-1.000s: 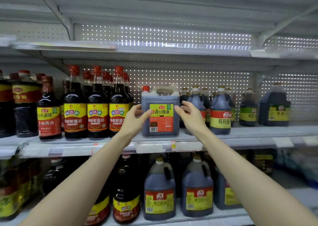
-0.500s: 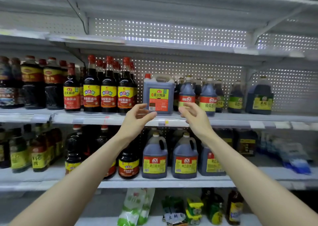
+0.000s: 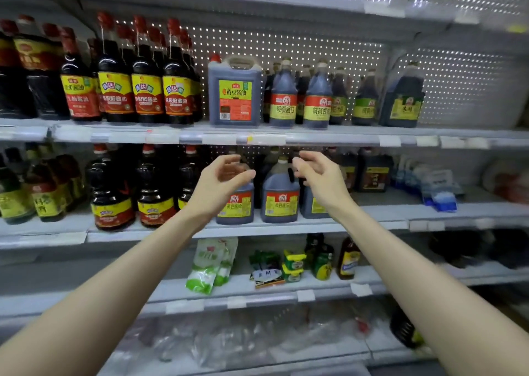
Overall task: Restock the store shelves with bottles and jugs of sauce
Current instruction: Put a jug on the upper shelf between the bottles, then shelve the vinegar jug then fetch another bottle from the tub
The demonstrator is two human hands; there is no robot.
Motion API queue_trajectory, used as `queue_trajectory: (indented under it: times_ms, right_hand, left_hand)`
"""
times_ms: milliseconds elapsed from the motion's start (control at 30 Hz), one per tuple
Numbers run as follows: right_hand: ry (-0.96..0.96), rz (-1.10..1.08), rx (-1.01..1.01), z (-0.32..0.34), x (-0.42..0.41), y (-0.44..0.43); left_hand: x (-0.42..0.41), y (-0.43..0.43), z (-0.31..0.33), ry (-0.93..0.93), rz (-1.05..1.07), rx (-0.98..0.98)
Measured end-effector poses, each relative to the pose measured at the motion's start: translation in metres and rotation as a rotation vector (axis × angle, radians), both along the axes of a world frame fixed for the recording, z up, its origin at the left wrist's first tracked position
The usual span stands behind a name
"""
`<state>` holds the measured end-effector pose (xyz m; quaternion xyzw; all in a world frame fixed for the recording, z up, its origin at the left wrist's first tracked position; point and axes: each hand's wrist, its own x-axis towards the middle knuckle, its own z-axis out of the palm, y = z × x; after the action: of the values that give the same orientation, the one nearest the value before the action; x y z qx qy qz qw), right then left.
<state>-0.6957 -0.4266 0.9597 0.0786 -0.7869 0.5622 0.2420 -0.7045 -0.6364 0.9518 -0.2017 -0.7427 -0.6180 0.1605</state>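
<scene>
A square jug of dark soy sauce with a red cap and a green-and-red label stands upright on the upper shelf, between tall red-capped bottles and round-shouldered jugs. My left hand and my right hand hang in the air below that shelf's edge, apart from the jug, fingers loosely curled and holding nothing. Behind my hands, handled jugs stand on the middle shelf.
Dark bottles fill the middle shelf's left side. Blue-and-white packs lie at its right. Green pouches and small bottles sit on a lower shelf. The upper shelf's far right holds nothing.
Both hands have let go of the square jug and drawn back and down from it. The view has pulled away from the shelves, showing lower ones.
</scene>
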Motion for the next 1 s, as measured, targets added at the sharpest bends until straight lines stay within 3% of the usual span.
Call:
queue_trajectory:
  times_ms: [267, 500, 800, 1000]
  right_hand:
    - [-0.05, 0.012, 0.035, -0.024, -0.003, -0.029]
    - [-0.062, 0.11, 0.045, -0.03, -0.02, -0.109]
    - [-0.105, 0.225, 0.055, -0.06, -0.047, -0.305]
    - [-0.254, 0.268, 0.006, -0.135, -0.062, -0.479]
  left_hand:
    - [0.001, -0.027, -0.023, -0.045, 0.01, -0.005]
    - [-0.008, -0.109, -0.033, -0.075, 0.076, 0.034]
    - [-0.018, -0.301, -0.067, -0.108, 0.169, 0.076]
    - [-0.031, -0.472, -0.129, -0.272, 0.177, 0.045]
